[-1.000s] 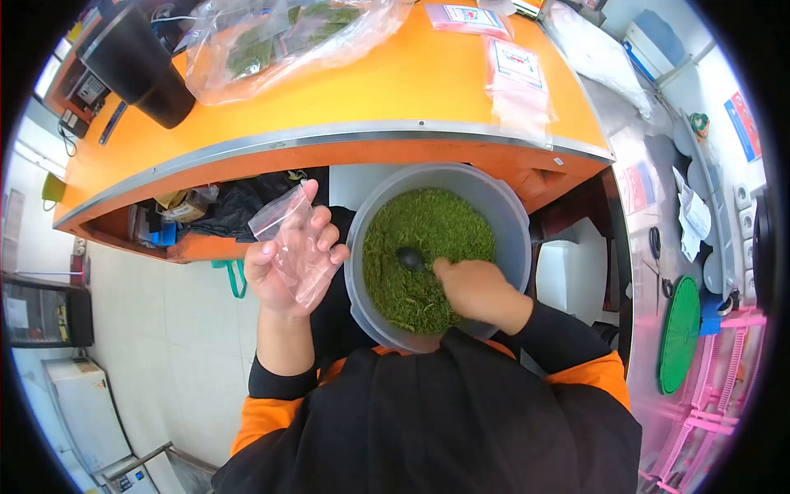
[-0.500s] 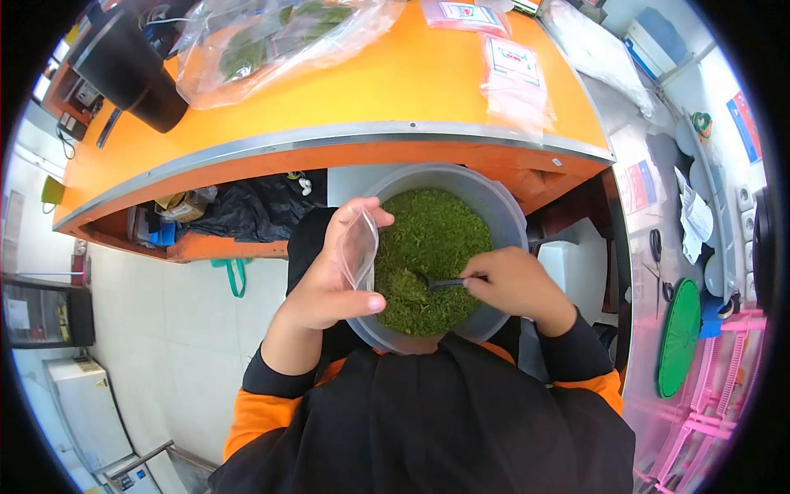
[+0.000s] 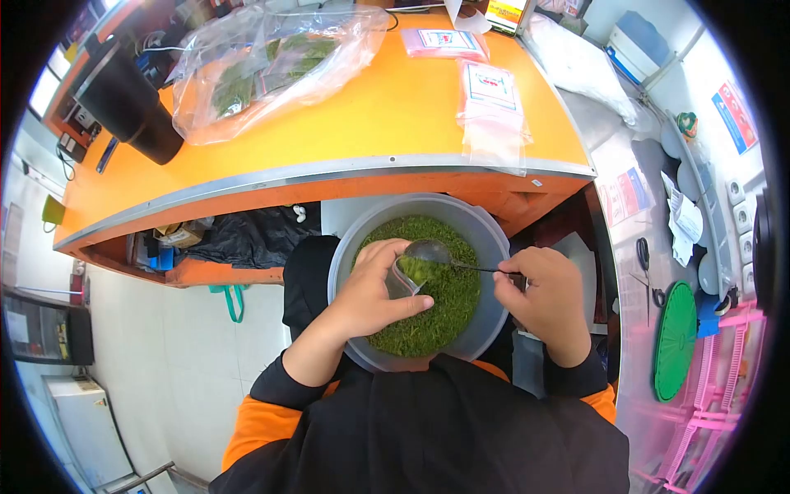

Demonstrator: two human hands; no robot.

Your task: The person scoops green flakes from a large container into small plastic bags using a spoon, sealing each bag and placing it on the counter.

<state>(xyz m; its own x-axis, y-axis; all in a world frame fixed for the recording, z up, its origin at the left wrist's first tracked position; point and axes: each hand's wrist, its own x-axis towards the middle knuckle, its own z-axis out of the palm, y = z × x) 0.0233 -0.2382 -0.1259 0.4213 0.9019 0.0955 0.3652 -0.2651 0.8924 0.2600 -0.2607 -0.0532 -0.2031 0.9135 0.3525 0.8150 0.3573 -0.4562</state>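
Note:
A grey plastic tub between my knees holds a layer of chopped green leaf material. My left hand is wrapped round a small clear plastic bag, its mouth held open over the tub. My right hand pinches the handle of a dark metal spoon. The spoon's bowl is tilted at the bag's mouth, and green material shows just beneath it, at the opening. The lower part of the bag is hidden by my left hand.
An orange table stands ahead, bearing a large clear bag of green packets, stacks of printed bags and a black tumbler. To the right are a green lid, scissors and pink racks.
My right hand has lifted the spoon from the green material to the bag's mouth. The bag in my left hand has moved right and tilted toward the spoon.

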